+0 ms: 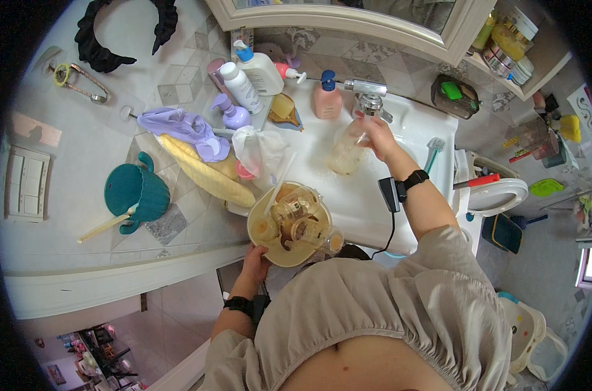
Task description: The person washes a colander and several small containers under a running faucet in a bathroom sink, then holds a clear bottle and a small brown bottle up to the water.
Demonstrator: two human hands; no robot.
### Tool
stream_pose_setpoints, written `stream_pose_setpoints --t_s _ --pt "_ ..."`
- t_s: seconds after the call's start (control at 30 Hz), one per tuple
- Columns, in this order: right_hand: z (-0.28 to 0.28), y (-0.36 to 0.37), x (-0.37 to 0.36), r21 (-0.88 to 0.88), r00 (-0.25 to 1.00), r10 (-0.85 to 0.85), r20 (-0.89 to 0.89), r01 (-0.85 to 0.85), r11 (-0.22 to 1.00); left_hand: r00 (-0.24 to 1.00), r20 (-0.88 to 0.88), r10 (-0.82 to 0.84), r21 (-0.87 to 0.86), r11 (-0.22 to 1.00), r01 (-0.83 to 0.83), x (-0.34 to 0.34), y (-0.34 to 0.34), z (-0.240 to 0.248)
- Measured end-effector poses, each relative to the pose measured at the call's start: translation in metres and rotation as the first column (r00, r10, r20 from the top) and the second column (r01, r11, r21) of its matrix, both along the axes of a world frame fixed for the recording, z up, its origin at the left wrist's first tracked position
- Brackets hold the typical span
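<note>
My right hand (379,138) is closed around the top of a clear, cloudy jar (347,156), tilted beneath the chrome tap (369,103) over the white sink (367,208). Whether water is running is hard to make out. Low on the left, my left hand (255,260) grips the side of a cream basin (284,259) at the sink's near left corner. Inside that basin lie clear jars (299,201) and a brownish residue. One clear container (317,236) leans out over its right rim.
A pink pump bottle (327,101), a soap dish (285,116) and several bottles line the back ledge. Purple and yellow cloths (201,166) hang at the left near a teal cup (136,194). A teal brush (434,153) lies at the sink's right; the toilet (501,195) is beyond.
</note>
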State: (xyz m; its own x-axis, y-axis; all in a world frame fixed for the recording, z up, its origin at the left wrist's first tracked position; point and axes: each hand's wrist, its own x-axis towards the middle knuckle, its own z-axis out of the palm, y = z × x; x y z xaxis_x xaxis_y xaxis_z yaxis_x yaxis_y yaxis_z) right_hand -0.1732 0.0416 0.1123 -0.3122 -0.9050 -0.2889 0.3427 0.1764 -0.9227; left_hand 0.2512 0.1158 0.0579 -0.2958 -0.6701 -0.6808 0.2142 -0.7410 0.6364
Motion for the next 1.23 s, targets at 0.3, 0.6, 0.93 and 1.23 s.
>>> stream_pose_setpoints --t_s 0.3,0.6,0.93,1.23 --pt "-0.024 -0.006 -0.010 0.101 0.988 -0.047 0.147 0.032 0.994 0.999 0.019 0.043 0.045 0.998 -0.044 -0.002 0.000 0.002" --pt "-0.021 0.008 0.005 0.153 0.812 -0.131 0.568 0.052 0.987 1.000 -0.026 0.009 0.018 1.000 -0.008 -0.003 -0.001 0.006" --pt "-0.012 0.018 0.022 0.006 0.931 0.038 0.363 -0.043 0.999 0.999 -0.037 0.016 0.020 1.000 -0.015 -0.001 -0.001 0.003" --pt "0.000 0.011 0.009 0.002 0.997 0.002 0.081 -0.002 1.000 0.999 0.016 -0.029 0.029 0.999 0.028 -0.007 -0.002 0.019"
